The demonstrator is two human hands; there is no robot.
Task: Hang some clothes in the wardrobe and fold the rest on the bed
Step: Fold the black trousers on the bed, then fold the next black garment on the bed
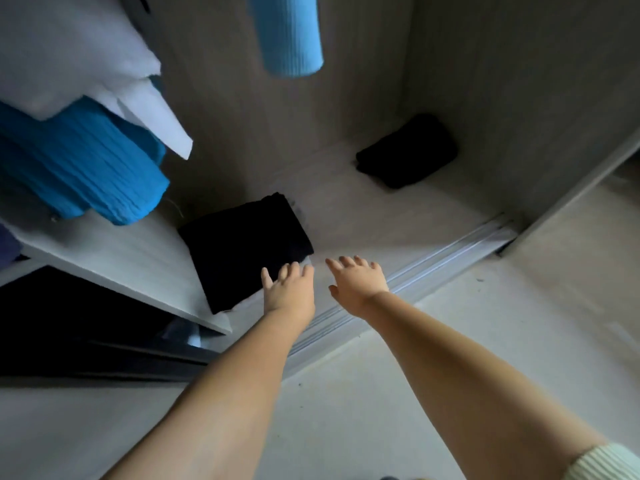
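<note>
I look down into the open wardrobe [381, 209]. A folded black garment [242, 247] lies on its floor at the front left. My left hand [289, 287] is stretched out flat, fingertips at that garment's near right corner. My right hand [356, 280] hovers just to the right, fingers straight and spread, holding nothing. A second folded black garment [408, 150] sits in the back right corner. Hanging above are a light blue ribbed garment [287, 32], a bright blue garment [79, 161] and a white one [86, 57].
A metal sliding-door track [415, 271] runs along the wardrobe's front edge. A grey partition panel [114, 261] stands on the left, with a dark compartment [69, 334] beside it. Pale floor [346, 393] lies under my arms.
</note>
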